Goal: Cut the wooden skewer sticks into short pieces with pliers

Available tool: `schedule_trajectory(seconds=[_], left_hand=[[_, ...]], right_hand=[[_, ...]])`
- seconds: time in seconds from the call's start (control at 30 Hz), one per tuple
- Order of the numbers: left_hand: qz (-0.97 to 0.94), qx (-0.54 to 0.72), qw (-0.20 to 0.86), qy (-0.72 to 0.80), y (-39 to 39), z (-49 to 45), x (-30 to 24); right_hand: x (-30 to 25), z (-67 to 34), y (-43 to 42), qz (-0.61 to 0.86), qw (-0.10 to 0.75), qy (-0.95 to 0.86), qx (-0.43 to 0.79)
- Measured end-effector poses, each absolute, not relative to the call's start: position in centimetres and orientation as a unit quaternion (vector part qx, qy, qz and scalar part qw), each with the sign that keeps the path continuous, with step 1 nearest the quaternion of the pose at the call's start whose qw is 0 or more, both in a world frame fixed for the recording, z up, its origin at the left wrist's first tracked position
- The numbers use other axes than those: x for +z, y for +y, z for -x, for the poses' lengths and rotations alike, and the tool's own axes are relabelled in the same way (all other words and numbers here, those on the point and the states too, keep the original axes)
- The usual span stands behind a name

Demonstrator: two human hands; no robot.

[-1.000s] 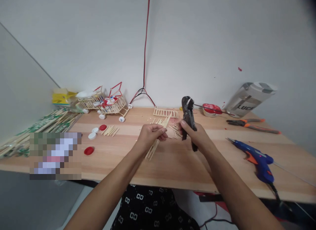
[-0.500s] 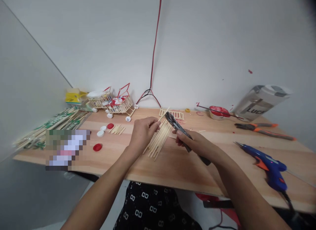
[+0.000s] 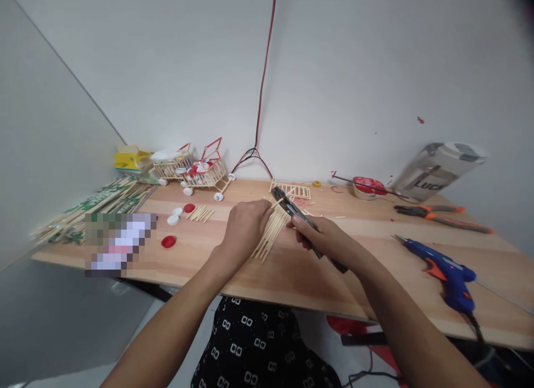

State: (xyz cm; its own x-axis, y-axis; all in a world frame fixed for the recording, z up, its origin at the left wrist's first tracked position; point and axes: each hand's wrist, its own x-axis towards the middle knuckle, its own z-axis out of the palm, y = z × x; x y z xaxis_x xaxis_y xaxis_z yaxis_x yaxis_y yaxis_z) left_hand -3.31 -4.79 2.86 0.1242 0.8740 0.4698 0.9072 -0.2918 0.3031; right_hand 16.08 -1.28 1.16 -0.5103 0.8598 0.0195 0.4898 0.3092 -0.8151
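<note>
My left hand (image 3: 249, 225) pinches a thin wooden stick (image 3: 276, 203) whose far end lies at the jaws of dark pliers (image 3: 287, 203). Wrapped round the handles of those pliers is my right hand (image 3: 317, 235). Beneath both hands a bundle of long wooden sticks (image 3: 270, 239) lies slanted on the table. Just behind the jaws rests a flat ladder-like frame of sticks (image 3: 298, 189). Several short cut pieces (image 3: 202, 214) lie left of my left hand, beside red (image 3: 168, 242) and white bottle caps (image 3: 173, 219).
Two small stick-built carts (image 3: 206, 174) stand at the back left, near packaged sticks (image 3: 95, 204). On the right are orange-handled pliers (image 3: 442, 214), a blue glue gun (image 3: 444, 268), a tub of red paint (image 3: 369, 187) and a tilted container (image 3: 438, 171). A cable (image 3: 263, 82) hangs down the wall.
The plier jaws have moved slightly left and closer to my left hand, onto the stick. Less of the stick shows beyond the jaws. The view has shifted slightly.
</note>
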Motion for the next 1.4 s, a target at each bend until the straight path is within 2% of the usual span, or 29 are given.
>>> schedule_trajectory(seconds=[0.57, 1.4], left_hand=[[0.748, -0.119, 0.197, -0.622, -6.1, 1.7, 3.4], [0.766, -0.065, 0.156, -0.620, -6.0, 0.1, 4.2]], right_hand=[[0.3, -15.7, -1.6, 0.461, 0.245, -0.797, 0.303], [-2.6, -15.5, -1.1, 0.469, 0.293, -0.795, 0.248]])
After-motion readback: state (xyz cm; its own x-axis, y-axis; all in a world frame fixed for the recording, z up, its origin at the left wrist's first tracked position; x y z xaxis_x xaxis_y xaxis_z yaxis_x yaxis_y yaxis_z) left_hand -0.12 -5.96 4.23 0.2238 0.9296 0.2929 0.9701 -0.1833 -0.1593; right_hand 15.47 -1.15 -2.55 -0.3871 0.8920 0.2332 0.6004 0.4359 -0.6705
